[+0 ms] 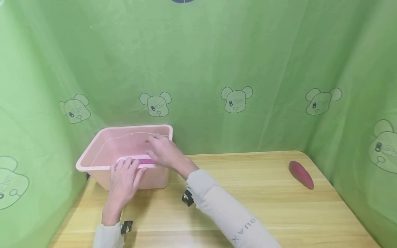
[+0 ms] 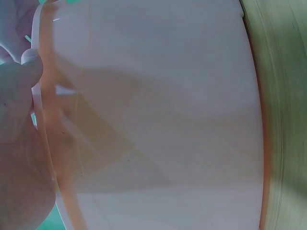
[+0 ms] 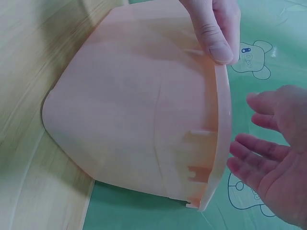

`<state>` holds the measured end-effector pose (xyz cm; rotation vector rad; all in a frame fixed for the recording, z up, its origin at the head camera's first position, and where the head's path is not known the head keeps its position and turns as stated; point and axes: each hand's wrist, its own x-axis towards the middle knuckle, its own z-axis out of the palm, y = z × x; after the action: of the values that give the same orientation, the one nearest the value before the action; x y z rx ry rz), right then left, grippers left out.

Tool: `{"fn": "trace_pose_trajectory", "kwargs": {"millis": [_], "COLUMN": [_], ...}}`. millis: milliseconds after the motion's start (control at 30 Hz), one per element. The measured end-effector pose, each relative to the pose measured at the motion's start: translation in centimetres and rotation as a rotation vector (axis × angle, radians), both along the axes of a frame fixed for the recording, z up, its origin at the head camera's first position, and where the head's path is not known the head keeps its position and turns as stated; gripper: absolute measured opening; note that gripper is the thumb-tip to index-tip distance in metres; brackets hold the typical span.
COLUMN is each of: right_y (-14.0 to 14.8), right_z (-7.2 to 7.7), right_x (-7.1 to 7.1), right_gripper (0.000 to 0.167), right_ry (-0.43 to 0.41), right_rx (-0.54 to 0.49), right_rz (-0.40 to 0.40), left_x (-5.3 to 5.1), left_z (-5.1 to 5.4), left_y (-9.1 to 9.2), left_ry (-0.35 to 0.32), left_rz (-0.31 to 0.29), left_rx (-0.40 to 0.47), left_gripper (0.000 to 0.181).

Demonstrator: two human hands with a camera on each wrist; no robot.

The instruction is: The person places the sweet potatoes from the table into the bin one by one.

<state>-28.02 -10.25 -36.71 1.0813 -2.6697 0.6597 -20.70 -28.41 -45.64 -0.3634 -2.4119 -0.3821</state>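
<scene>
A pink plastic bin stands at the table's left. My left hand grips its near rim, fingers over the edge and thumb on the outer side; the left wrist view shows the bin's outer wall close up. Over the bin's right part is my right hand, its fingers loosely spread and slightly bent in the right wrist view, with nothing held. Inside the bin, just behind the near rim, part of a magenta-purple item shows; the rest is hidden by the rim and hands.
A reddish-purple sweet potato lies on the wooden table at the far right. Green curtains with bear-head prints hang behind the table and along both sides, and the bin stands near the back left of the tabletop.
</scene>
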Motion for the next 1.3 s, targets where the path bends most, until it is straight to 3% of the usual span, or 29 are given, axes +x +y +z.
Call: {"fn": "trace_pose_trajectory", "kwargs": {"millis": [500, 1300], "right_y": [2.6, 7.2], "right_z": [0.5, 1.0], "right_x": [1.0, 2.8], "right_gripper": [0.039, 0.045], "right_ry": [0.134, 0.212], "right_rx": [-0.144, -0.305], "right_rz": [0.062, 0.07], "left_x": [0.1, -0.1], "left_z": [0.1, 0.1], "left_y": [-0.1, -0.1], "left_ry": [-0.005, -0.02], "left_rz": [0.0, 0.007], "left_rx": [0.01, 0.004], "left_gripper": [0.023, 0.023]}}
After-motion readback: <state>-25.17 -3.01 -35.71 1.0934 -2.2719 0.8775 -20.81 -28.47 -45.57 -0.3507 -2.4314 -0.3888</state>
